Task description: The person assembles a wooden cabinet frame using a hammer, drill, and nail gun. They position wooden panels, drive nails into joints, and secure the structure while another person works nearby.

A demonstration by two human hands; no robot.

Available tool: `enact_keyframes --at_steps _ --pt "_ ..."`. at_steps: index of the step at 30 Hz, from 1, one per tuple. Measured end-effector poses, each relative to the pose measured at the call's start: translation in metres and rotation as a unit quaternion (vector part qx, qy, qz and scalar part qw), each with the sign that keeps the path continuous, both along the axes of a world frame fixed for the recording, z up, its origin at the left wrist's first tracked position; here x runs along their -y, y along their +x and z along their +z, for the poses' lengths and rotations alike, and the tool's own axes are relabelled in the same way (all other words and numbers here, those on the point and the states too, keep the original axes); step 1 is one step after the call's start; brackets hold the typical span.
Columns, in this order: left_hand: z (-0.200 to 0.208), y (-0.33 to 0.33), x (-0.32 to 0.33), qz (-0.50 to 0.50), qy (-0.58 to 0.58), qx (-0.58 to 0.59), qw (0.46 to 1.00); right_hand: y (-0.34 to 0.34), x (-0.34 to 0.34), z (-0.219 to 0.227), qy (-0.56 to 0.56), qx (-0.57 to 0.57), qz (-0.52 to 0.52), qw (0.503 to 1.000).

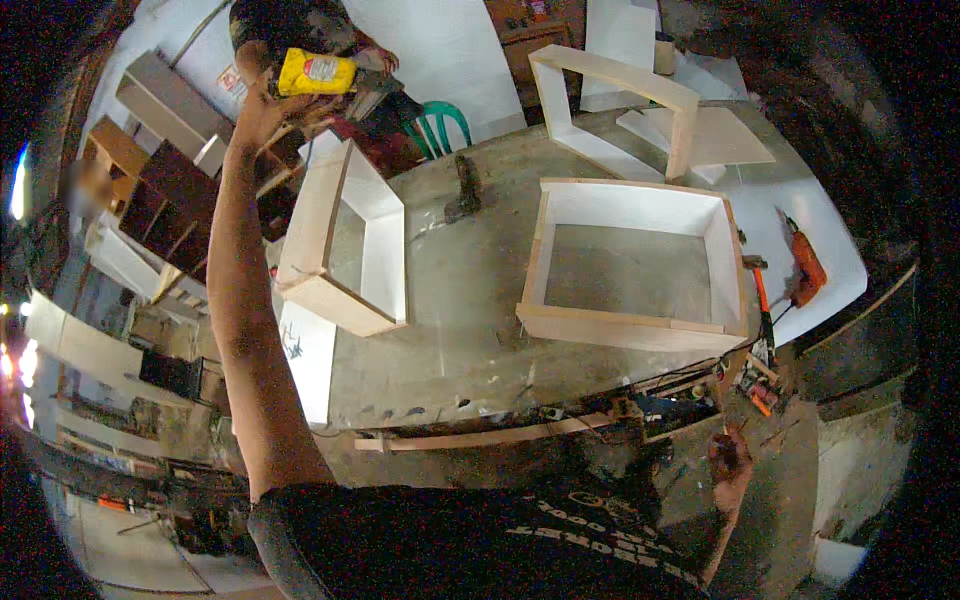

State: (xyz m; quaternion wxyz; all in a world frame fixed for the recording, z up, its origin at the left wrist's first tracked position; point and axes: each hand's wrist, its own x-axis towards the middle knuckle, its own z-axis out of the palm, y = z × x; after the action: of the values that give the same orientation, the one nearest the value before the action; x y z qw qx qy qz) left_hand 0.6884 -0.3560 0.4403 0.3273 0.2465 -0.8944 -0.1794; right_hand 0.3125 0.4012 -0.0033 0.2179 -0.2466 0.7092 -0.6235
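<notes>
My left arm stretches far up and away across the left side, and my left hand [262, 108] is closed on the near end of a yellow bottle [318, 74] with a pale label. The bottle lies sideways in front of another person [290, 25] in dark clothes. Low at the right, below the table's edge, hangs my right hand [731, 456] with its fingers curled; what they hold, if anything, is too dark to make out. Beneath my left forearm's far side stands an open wooden box frame [310, 225] with white inner walls.
On the grey table [460, 300] sits another drawer-like frame [635, 325], with a third frame [690, 120] upright behind it. An orange drill [806, 265] and a hammer [763, 300] lie at the right. A green chair [440, 125] stands beyond; wooden cabinets [170, 200] are at the left.
</notes>
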Motion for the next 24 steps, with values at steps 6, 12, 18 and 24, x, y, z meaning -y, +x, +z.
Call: enact_keyframes --at_steps 6,12,18,24 --pt "-0.038 0.008 -0.030 0.104 -0.046 -0.195 0.974 -0.005 0.009 0.038 0.064 -0.051 0.041 0.996" --pt "-0.034 0.058 0.002 0.135 -0.223 -0.427 0.866 -0.004 0.015 0.052 0.049 -0.011 0.048 0.998" --pt "0.019 0.172 -0.010 0.145 -0.492 -0.406 0.757 -0.016 0.046 0.053 0.068 -0.002 0.109 0.992" --pt "0.066 0.282 -0.097 0.119 -0.449 -0.451 0.762 -0.016 0.109 0.045 0.021 -0.131 0.170 0.977"
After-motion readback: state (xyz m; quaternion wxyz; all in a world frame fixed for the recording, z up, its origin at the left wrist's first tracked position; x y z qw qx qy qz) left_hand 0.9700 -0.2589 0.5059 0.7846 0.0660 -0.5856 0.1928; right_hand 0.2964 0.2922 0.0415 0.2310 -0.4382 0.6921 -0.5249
